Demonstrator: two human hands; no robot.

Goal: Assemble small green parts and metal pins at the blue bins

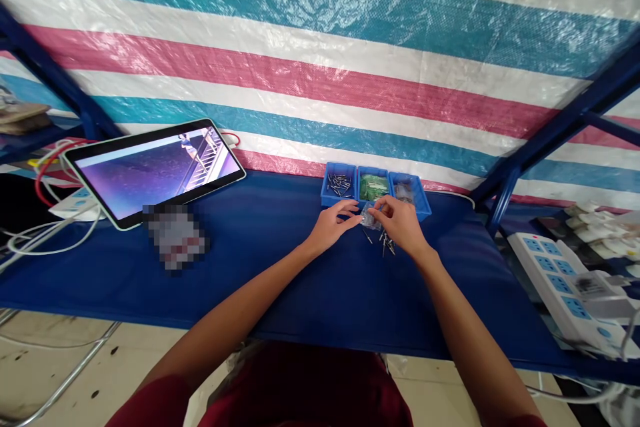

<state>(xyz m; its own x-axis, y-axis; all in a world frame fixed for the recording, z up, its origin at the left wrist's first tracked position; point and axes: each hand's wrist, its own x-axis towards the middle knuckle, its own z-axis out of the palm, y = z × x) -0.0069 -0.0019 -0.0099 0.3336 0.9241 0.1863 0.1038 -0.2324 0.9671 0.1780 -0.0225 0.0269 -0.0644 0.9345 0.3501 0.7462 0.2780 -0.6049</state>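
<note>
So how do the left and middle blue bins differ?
Contents: the left bin holds slim metal pins; the middle bin holds green contents, too small to identify.
Place: the left bin ends the row; the middle bin has a neighbour on each side.
Shared: both are blue and open-topped.

Head-worn camera looks forward and down across the near tabletop (333,293)

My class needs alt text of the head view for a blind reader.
A person's right hand pinches a small clear plastic bag, left hand close by, over a blue table. Thin metallic pieces lie nearby; three blue plastic bins stand behind.
</note>
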